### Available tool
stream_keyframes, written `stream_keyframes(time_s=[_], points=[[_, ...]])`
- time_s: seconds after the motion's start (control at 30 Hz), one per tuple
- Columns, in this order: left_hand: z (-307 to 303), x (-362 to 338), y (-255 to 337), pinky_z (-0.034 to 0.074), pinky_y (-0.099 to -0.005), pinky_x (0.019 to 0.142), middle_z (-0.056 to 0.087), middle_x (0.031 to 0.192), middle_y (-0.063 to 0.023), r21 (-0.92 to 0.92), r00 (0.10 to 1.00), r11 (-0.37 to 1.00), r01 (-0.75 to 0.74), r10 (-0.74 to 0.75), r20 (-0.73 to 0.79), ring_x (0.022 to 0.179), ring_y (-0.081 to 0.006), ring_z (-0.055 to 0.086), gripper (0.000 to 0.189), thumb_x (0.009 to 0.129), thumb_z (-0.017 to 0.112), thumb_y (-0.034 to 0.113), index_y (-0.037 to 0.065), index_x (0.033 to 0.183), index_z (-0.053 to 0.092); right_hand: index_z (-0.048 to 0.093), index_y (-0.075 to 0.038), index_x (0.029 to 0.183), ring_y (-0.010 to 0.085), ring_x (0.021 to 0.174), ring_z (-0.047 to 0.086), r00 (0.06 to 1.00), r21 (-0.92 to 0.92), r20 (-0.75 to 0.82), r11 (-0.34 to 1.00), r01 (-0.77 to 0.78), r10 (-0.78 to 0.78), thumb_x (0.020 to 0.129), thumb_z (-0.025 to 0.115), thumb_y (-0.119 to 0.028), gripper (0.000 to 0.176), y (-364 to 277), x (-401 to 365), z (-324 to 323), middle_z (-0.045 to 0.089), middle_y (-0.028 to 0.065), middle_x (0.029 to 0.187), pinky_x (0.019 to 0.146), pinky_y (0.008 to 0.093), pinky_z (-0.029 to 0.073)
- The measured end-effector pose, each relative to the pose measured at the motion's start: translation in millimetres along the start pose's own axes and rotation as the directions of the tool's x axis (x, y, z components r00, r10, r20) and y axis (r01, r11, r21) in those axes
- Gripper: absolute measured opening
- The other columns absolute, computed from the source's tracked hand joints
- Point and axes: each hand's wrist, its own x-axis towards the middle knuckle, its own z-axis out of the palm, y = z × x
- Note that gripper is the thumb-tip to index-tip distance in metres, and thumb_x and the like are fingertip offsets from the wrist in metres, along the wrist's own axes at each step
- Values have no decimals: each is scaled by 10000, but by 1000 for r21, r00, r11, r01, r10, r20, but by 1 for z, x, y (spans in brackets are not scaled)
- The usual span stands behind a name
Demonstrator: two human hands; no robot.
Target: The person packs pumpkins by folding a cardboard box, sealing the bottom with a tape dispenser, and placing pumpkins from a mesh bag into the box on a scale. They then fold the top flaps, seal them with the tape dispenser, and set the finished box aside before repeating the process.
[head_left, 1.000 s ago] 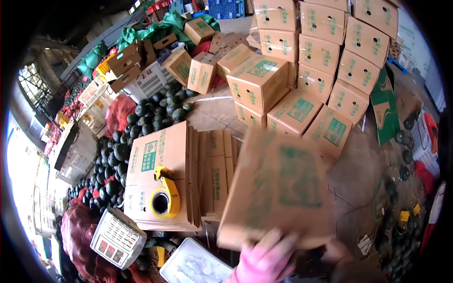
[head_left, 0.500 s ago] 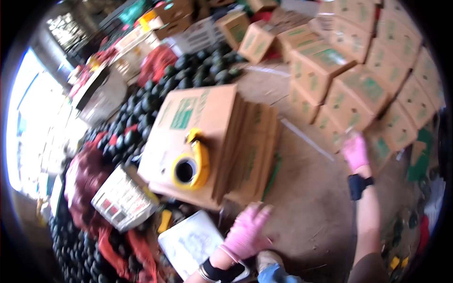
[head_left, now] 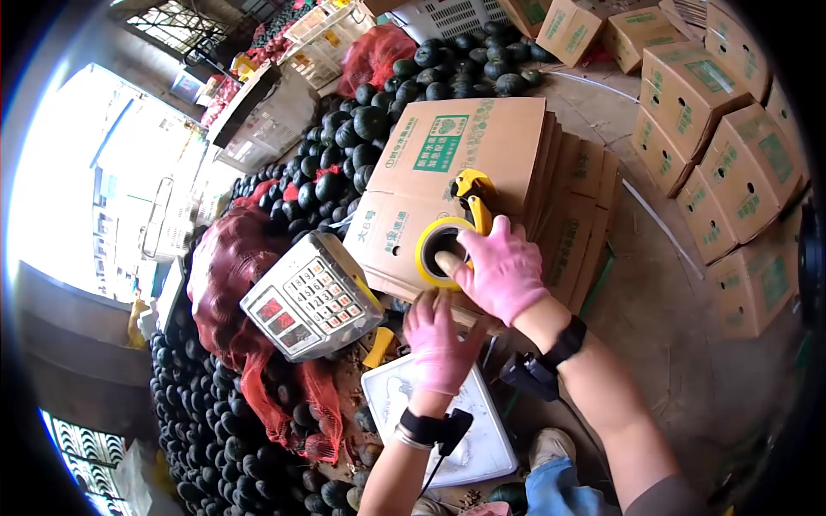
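Note:
A yellow tape dispenser [head_left: 478, 194] with a large roll lies on a stack of flattened cardboard boxes [head_left: 508, 120]. My right hand [head_left: 503, 268], in a pink glove, is on the dispenser's lower end, with its thumb at the roll's opening and its fingers around the yellow edge. My left hand [head_left: 440, 344], also gloved in pink, is at the near edge of the stack with its fingers apart and nothing visible in it. Below it is a white scale platform [head_left: 490, 421]; the scale's display with keypad [head_left: 314, 297] stands to the left.
Dark green round squashes [head_left: 206, 430] are heaped at left and behind the stack. Red mesh sacks [head_left: 228, 279] lie beside the scale. Closed cartons [head_left: 688, 99] are piled at right, and a white strap [head_left: 662, 224] lies on the floor. A yellow piece [head_left: 379, 347] is near the platform.
My right hand has moved from the far right onto the tape dispenser. My left hand has risen to the stack's near edge. The view has shifted, with the stack now further right.

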Motion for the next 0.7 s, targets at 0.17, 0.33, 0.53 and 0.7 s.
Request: stream_keyframes(time_s=[0.17,0.33,0.53,0.7], points=[[20,18,11,348,-583,1100,554,1290,-220,22,994,1000,-9,7,106,1224,-411,529,822,737,792,558,-29,1256,544,478,-120,1335,367,1047,637,955,-76,65,956,-284,289,745,818,-267,697,-11,34,3,555,189,1151,812,457,597],[25,55,30,424,-539,1012,503,1295,-261,70,972,989,131,-142,188,1188,-434,488,911,679,823,569,-19,1290,489,554,-93,1306,329,939,697,916,337,-159,893,-300,367,832,638,-38,484,79,19,19,655,179,1097,789,378,580],[20,61,48,440,-482,975,514,1238,-218,184,931,971,153,-204,302,1166,-388,480,877,671,853,506,10,1290,479,626,-8,1193,147,895,672,963,948,218,199,-248,159,925,706,-144,311,214,-101,54,699,35,1014,790,301,546],[12,62,44,454,-455,949,514,1235,-198,164,909,978,128,-182,375,1150,-369,488,837,671,862,486,23,1255,480,629,-11,1195,154,926,671,919,968,248,-123,-220,307,926,707,-155,315,226,-192,45,698,40,1038,811,305,547]])
